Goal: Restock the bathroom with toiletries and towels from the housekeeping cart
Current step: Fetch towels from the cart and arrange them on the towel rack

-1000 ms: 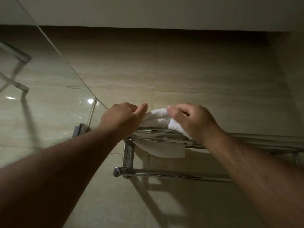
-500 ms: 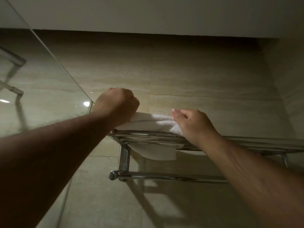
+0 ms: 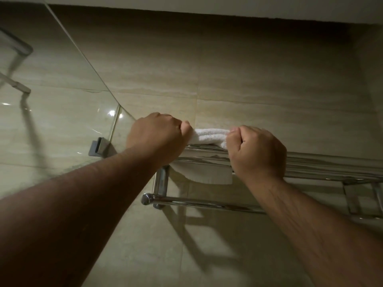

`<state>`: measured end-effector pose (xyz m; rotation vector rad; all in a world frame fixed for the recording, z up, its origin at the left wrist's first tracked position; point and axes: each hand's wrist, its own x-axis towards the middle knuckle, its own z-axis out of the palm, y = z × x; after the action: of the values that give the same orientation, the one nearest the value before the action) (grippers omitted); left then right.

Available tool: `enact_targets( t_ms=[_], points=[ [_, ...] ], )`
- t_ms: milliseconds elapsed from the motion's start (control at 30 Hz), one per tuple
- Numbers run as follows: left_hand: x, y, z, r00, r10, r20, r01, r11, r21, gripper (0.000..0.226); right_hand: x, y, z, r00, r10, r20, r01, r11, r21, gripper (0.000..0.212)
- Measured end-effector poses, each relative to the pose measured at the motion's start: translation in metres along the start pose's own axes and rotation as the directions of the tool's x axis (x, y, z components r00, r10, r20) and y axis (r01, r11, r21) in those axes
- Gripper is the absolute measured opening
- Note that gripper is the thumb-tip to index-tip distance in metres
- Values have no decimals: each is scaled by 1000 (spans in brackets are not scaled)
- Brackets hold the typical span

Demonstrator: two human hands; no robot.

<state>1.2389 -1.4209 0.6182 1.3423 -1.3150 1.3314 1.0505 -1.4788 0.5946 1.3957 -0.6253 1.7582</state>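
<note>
A folded white towel (image 3: 209, 136) lies on top of the chrome towel rack (image 3: 310, 164), at its left end, close to the tiled wall (image 3: 248, 79). The left hand (image 3: 157, 139) has curled fingers and its thumb closed on the towel's left edge; the right hand (image 3: 257, 152) is fisted round its right edge, over the rack's front bars. A white flap hangs below those bars, above the lower rail (image 3: 196, 203). The glass panel (image 3: 62, 100) and its clamp (image 3: 99, 146) stand just beside the left wrist; right of the right hand the bars run on to the frame's edge
</note>
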Motion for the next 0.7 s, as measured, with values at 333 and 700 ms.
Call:
enact_targets(
  t_ms=[333, 700],
  points=[
    [-36, 3, 0, 998, -44, -38, 39, 989, -142, 47, -24, 4, -13, 985, 75, 159, -77, 997, 8, 43],
    [-86, 14, -37, 926, -73, 370, 82, 997, -10, 76, -35, 5, -91, 696, 96, 712, -70, 995, -66, 72]
  ],
)
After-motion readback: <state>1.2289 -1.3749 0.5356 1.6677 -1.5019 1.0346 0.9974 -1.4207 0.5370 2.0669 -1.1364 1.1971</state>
